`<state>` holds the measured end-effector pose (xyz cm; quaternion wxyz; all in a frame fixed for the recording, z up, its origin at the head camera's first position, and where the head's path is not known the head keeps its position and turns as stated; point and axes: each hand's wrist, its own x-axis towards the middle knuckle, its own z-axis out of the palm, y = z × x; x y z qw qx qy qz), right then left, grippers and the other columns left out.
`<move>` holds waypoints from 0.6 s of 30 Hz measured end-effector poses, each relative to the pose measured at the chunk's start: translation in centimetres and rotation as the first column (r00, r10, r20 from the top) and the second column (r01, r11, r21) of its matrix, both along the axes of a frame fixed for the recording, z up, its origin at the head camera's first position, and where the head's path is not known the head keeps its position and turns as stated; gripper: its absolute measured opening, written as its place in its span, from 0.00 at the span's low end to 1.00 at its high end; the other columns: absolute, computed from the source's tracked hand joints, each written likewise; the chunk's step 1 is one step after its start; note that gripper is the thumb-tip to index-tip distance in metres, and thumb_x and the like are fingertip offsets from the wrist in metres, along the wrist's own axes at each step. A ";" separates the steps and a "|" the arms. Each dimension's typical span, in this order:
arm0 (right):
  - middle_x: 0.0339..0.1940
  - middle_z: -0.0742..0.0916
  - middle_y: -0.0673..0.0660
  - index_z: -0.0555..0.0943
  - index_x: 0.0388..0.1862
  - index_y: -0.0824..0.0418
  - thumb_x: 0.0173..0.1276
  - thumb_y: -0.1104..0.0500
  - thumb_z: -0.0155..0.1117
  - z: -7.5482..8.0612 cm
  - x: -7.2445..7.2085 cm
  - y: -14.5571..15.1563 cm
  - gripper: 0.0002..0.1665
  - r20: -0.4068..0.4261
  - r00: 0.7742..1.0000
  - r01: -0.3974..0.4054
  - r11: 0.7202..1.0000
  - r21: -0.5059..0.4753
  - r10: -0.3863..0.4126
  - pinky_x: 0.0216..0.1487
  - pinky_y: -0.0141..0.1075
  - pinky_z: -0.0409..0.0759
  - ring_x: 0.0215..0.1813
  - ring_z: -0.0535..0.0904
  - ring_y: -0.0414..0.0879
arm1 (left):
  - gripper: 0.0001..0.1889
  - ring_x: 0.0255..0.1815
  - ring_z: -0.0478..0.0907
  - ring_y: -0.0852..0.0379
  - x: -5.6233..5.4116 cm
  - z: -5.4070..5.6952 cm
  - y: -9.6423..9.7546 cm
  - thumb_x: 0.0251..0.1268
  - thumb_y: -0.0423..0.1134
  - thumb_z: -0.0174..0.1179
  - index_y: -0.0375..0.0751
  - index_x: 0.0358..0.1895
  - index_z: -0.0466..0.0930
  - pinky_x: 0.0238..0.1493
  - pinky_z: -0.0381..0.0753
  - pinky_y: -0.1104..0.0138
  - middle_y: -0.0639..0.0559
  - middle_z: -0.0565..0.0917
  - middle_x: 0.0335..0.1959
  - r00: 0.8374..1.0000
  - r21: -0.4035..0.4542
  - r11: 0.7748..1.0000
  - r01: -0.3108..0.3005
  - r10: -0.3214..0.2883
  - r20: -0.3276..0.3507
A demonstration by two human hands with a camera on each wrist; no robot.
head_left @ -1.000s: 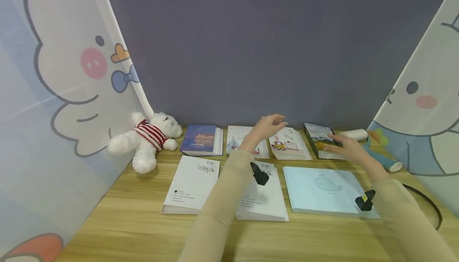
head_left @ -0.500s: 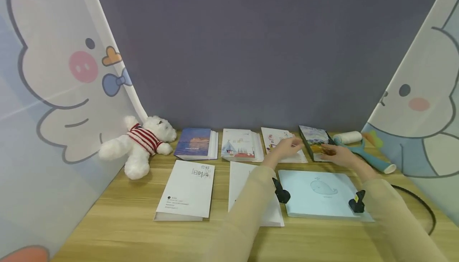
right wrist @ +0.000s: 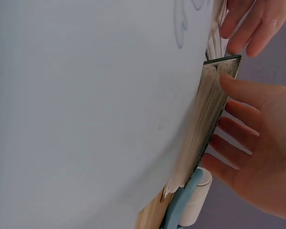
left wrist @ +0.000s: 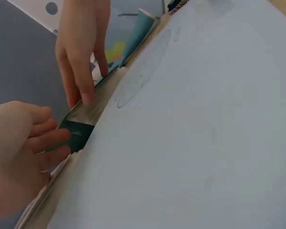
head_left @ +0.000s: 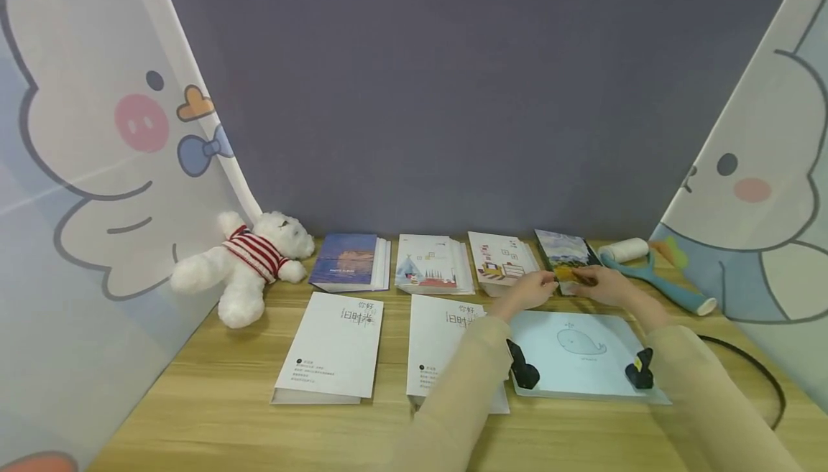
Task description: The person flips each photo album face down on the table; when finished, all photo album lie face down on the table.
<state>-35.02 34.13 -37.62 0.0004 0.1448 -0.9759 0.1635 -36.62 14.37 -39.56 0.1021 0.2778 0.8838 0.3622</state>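
- A landscape-covered book (head_left: pixel 563 248) is placed at the back right of the table (head_left: pixel 213 429), behind a whale-printed book (head_left: pixel 578 368).
- The right hand (head_left: pixel 611 289) is laid at the landscape-covered book, its fingers spread and lightly bent along the cover, its thumb set at the page edges; whether a grip is taken cannot be told.
- The left hand (head_left: pixel 527 290) is held near the same book's left side, fingers loosely extended; nothing is grasped.
- A blue-handled roller (head_left: pixel 675 291) is seen to the right.
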 end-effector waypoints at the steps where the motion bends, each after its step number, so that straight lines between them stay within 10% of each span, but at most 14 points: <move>1: 0.58 0.72 0.79 0.67 0.63 0.77 0.67 0.47 0.59 0.0 0.0 0.0 0.38 -0.012 1.000 -0.013 1.000 -0.001 0.013 0.52 0.62 0.71 0.57 0.68 0.75 | 0.22 0.62 0.71 0.60 0.0 -0.1 0.2 0.75 0.48 0.42 0.49 0.69 0.64 0.58 0.74 0.70 0.55 0.73 0.64 1.000 -0.025 1.000 -0.003 0.003 -0.001; 11: 0.50 0.77 0.78 0.73 0.54 0.79 0.62 0.56 0.66 -0.4 -0.8 -0.1 0.31 -0.073 0.996 -0.054 0.998 -0.025 0.052 0.46 0.57 0.76 0.49 0.75 0.70 | 0.23 0.67 0.66 0.60 -0.5 -0.6 0.6 0.76 0.45 0.41 0.55 0.71 0.60 0.76 0.43 0.63 0.59 0.76 0.62 1.000 -0.150 0.988 0.024 -0.026 -0.013; 18: 0.49 0.80 0.75 0.75 0.53 0.77 0.60 0.57 0.66 -0.4 -1.1 -0.3 0.28 -0.073 0.997 0.002 1.000 -0.020 -0.003 0.46 0.57 0.76 0.49 0.76 0.70 | 0.24 0.70 0.62 0.61 -0.7 -0.8 0.3 0.76 0.45 0.41 0.56 0.72 0.57 0.76 0.40 0.64 0.61 0.74 0.63 0.998 -0.165 0.985 0.054 -0.059 -0.024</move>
